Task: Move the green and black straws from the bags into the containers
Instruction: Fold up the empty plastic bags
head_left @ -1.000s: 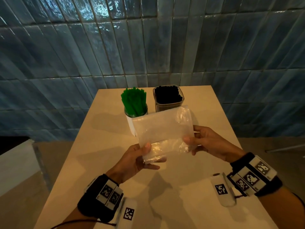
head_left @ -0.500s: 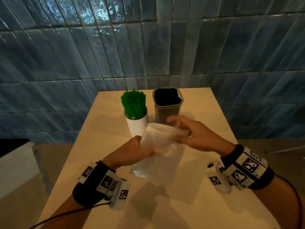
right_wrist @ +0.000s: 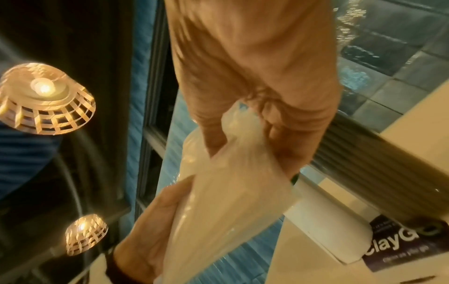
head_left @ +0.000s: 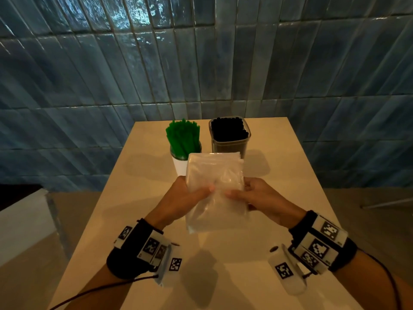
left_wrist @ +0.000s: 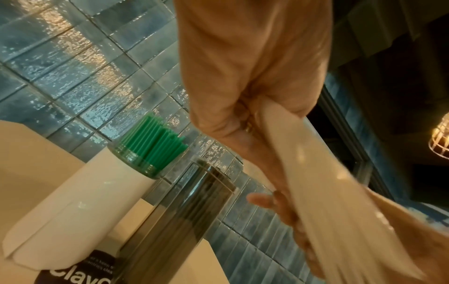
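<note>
Above the table (head_left: 138, 198), the left hand (head_left: 178, 198) and right hand (head_left: 261, 198) pinch a clear plastic bag (head_left: 214, 193); behind it, green straws (head_left: 183, 137) and black straws (head_left: 228, 130) stand in their containers.

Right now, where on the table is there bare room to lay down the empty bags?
Bare tabletop lies left of the left hand, and more right of the right hand toward the right edge. It is crowded at the far middle, where the green straws and black straws stand in containers right behind the clear bags.
</note>
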Demonstrator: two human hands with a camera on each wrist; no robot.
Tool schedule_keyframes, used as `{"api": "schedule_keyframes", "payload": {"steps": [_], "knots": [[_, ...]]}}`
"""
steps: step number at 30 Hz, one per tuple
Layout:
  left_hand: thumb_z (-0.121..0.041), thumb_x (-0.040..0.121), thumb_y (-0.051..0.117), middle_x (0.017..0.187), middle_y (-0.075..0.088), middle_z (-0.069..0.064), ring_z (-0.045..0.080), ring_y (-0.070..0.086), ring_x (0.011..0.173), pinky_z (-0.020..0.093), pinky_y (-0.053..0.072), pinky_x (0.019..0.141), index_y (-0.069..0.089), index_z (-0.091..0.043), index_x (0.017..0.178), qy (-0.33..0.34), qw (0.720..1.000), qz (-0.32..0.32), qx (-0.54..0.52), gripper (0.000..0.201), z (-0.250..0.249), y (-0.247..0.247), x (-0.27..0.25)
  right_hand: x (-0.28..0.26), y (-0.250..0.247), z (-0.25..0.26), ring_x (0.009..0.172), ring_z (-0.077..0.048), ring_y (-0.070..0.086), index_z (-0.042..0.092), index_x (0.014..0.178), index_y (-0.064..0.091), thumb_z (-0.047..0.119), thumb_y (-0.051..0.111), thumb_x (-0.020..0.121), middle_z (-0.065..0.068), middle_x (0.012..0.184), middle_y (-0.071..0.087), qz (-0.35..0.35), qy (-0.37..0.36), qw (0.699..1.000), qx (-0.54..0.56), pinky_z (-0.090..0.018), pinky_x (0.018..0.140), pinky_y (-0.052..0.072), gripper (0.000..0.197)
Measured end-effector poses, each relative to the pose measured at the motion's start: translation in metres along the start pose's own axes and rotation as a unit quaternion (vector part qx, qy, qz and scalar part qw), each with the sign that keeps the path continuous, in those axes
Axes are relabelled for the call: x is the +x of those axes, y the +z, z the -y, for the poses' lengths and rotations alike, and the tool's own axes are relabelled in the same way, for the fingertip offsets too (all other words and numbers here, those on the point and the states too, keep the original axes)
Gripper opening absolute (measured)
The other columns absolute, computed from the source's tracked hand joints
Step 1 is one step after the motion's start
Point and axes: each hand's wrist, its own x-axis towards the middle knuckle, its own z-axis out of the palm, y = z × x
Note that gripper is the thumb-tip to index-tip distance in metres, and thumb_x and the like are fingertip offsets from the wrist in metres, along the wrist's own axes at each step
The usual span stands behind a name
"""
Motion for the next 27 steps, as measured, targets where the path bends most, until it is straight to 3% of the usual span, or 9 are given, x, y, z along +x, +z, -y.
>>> {"api": "schedule_keyframes", "payload": {"steps": [3, 6, 10, 13, 16, 19, 21, 24, 27], "knots": [[-0.033, 0.073, 0.077, 0.093, 0.073, 0.001, 0.016, 0.069, 0.089, 0.034, 0.056, 0.08, 0.066, -0.026, 0.095, 0.003, 1.0, 0.016, -0.016, 0.025, -0.006, -0.005, -0.002, -0.001, -0.008, 0.001, 0.081, -0.012, 0.07, 0.008, 0.115, 0.064, 0.019, 0.062, 0.086, 0.0, 0.092, 0.073, 0.009, 0.018, 0.999, 0.047, -0.025, 0.064, 0.055, 0.031], [-0.031, 0.071, 0.079, 0.097, 0.073, 0.004, 0.021, 0.069, 0.093, 0.034, 0.057, 0.079, 0.066, -0.02, 0.102, 0.004, 0.997, 0.051, -0.049, 0.036, -0.01, -0.008, -0.003, -0.005, -0.013, 0.002, 0.067, -0.006, 0.067, 0.004, 0.11, 0.063, 0.011, 0.057, 0.088, 0.004, 0.079, 0.073, 0.017, 0.013, 0.995, 0.097, -0.019, 0.053, 0.052, 0.023], [-0.03, 0.074, 0.075, 0.094, 0.072, 0.003, 0.019, 0.069, 0.087, 0.037, 0.059, 0.069, 0.061, -0.02, 0.103, -0.034, 0.993, 0.104, -0.05, 0.034, -0.013, -0.013, -0.004, -0.005, -0.021, 0.0, 0.09, -0.02, 0.068, 0.007, 0.107, 0.066, 0.013, 0.062, 0.076, -0.012, 0.104, 0.07, -0.004, 0.002, 0.988, 0.156, -0.031, 0.079, 0.057, 0.032], [-0.02, 0.079, 0.059, 0.088, 0.073, -0.003, 0.018, 0.069, 0.082, 0.033, 0.059, 0.061, 0.057, -0.019, 0.106, -0.04, 0.99, 0.124, -0.061, 0.027, -0.016, -0.015, -0.005, -0.007, -0.024, 0.001, 0.09, -0.018, 0.068, 0.01, 0.107, 0.065, 0.005, 0.057, 0.083, -0.009, 0.102, 0.071, 0.003, -0.014, 0.985, 0.174, -0.029, 0.078, 0.057, 0.026], [0.0, 0.088, 0.049, 0.089, 0.073, -0.006, 0.013, 0.069, 0.084, 0.032, 0.059, 0.067, 0.052, -0.022, 0.111, -0.045, 0.984, 0.125, -0.122, 0.032, -0.015, -0.016, -0.005, -0.007, -0.025, 0.003, 0.085, -0.016, 0.07, 0.013, 0.108, 0.064, -0.001, 0.052, 0.087, -0.004, 0.095, 0.073, 0.018, -0.023, 0.981, 0.192, -0.027, 0.073, 0.058, 0.028], [0.004, 0.089, 0.045, 0.092, 0.073, -0.007, 0.011, 0.069, 0.087, 0.028, 0.058, 0.068, 0.053, -0.026, 0.114, -0.042, 0.975, 0.134, -0.171, 0.04, -0.014, -0.016, -0.004, -0.006, -0.026, 0.001, 0.084, -0.015, 0.07, 0.016, 0.109, 0.063, -0.004, 0.05, 0.087, -0.002, 0.095, 0.073, 0.028, -0.024, 0.974, 0.222, -0.028, 0.074, 0.058, 0.032], [0.005, 0.088, 0.045, 0.09, 0.073, -0.004, 0.012, 0.069, 0.085, 0.027, 0.058, 0.068, 0.067, -0.026, 0.104, -0.047, 0.971, 0.117, -0.203, 0.041, -0.014, -0.014, -0.004, -0.005, -0.025, 0.0, 0.078, -0.013, 0.07, 0.011, 0.103, 0.064, -0.006, 0.046, 0.089, -0.003, 0.09, 0.073, 0.028, -0.015, 0.969, 0.244, -0.026, 0.07, 0.059, 0.028], [0.006, 0.086, 0.043, 0.079, 0.073, -0.003, 0.01, 0.068, 0.074, 0.023, 0.056, 0.062, 0.078, -0.025, 0.076, -0.038, 0.972, 0.109, -0.206, 0.047, -0.013, -0.012, -0.004, -0.004, -0.024, -0.002, 0.05, -0.006, 0.064, 0.002, 0.093, 0.059, -0.008, 0.033, 0.093, -0.002, 0.06, 0.069, 0.035, -0.003, 0.965, 0.26, -0.016, 0.048, 0.052, 0.028], [0.008, 0.089, 0.042, 0.079, 0.072, -0.006, 0.008, 0.067, 0.076, 0.021, 0.054, 0.064, 0.077, -0.025, 0.073, -0.018, 0.975, 0.139, -0.173, 0.051, -0.013, -0.017, -0.008, -0.009, -0.023, 0.002, 0.044, -0.003, 0.06, 0.002, 0.085, 0.06, -0.014, 0.029, 0.092, 0.001, 0.052, 0.065, 0.049, -0.017, 0.975, 0.215, -0.014, 0.043, 0.047, 0.035]]}}
